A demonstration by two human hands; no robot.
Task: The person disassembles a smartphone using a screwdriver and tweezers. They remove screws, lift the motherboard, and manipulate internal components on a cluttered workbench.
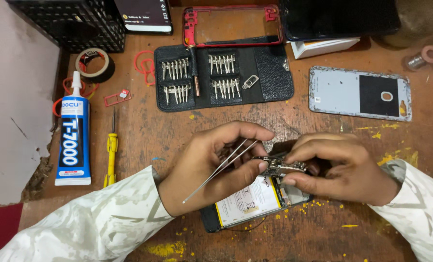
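Your left hand point(211, 165) pinches a pair of slim silver metal tweezers point(221, 167), tips aimed right toward the work. Your right hand point(340, 167) grips a small grey metal circuit board point(282, 167) between thumb and fingers, holding it just above the far end of the opened black smartphone point(245, 206). The phone lies near you at the centre of the brown wooden table point(143, 131), its white-labelled battery point(248, 201) exposed.

Progress, judged from the layout: the pale blue-grey rear cover point(359, 93) is already off and lies far right, well apart from the phone. The board appears lifted clear of the body; the battery remains seated. Whether any connector is attached to the board cannot be told, as your fingers hide it.

Containers:
- The black leather fold-out bit case point(269, 73), far centre, lies open. It holds four groups of silver screwdriver bits point(222, 64), a slim driver handle point(194, 68) and a small metal plate.
- The black plastic lattice crate point(71, 22), far left; its contents are not visible.

A white and blue adhesive tube point(73, 136) and a yellow-handled screwdriver point(111, 150) lie to the left. A red phone frame point(232, 25) rests beyond the case.
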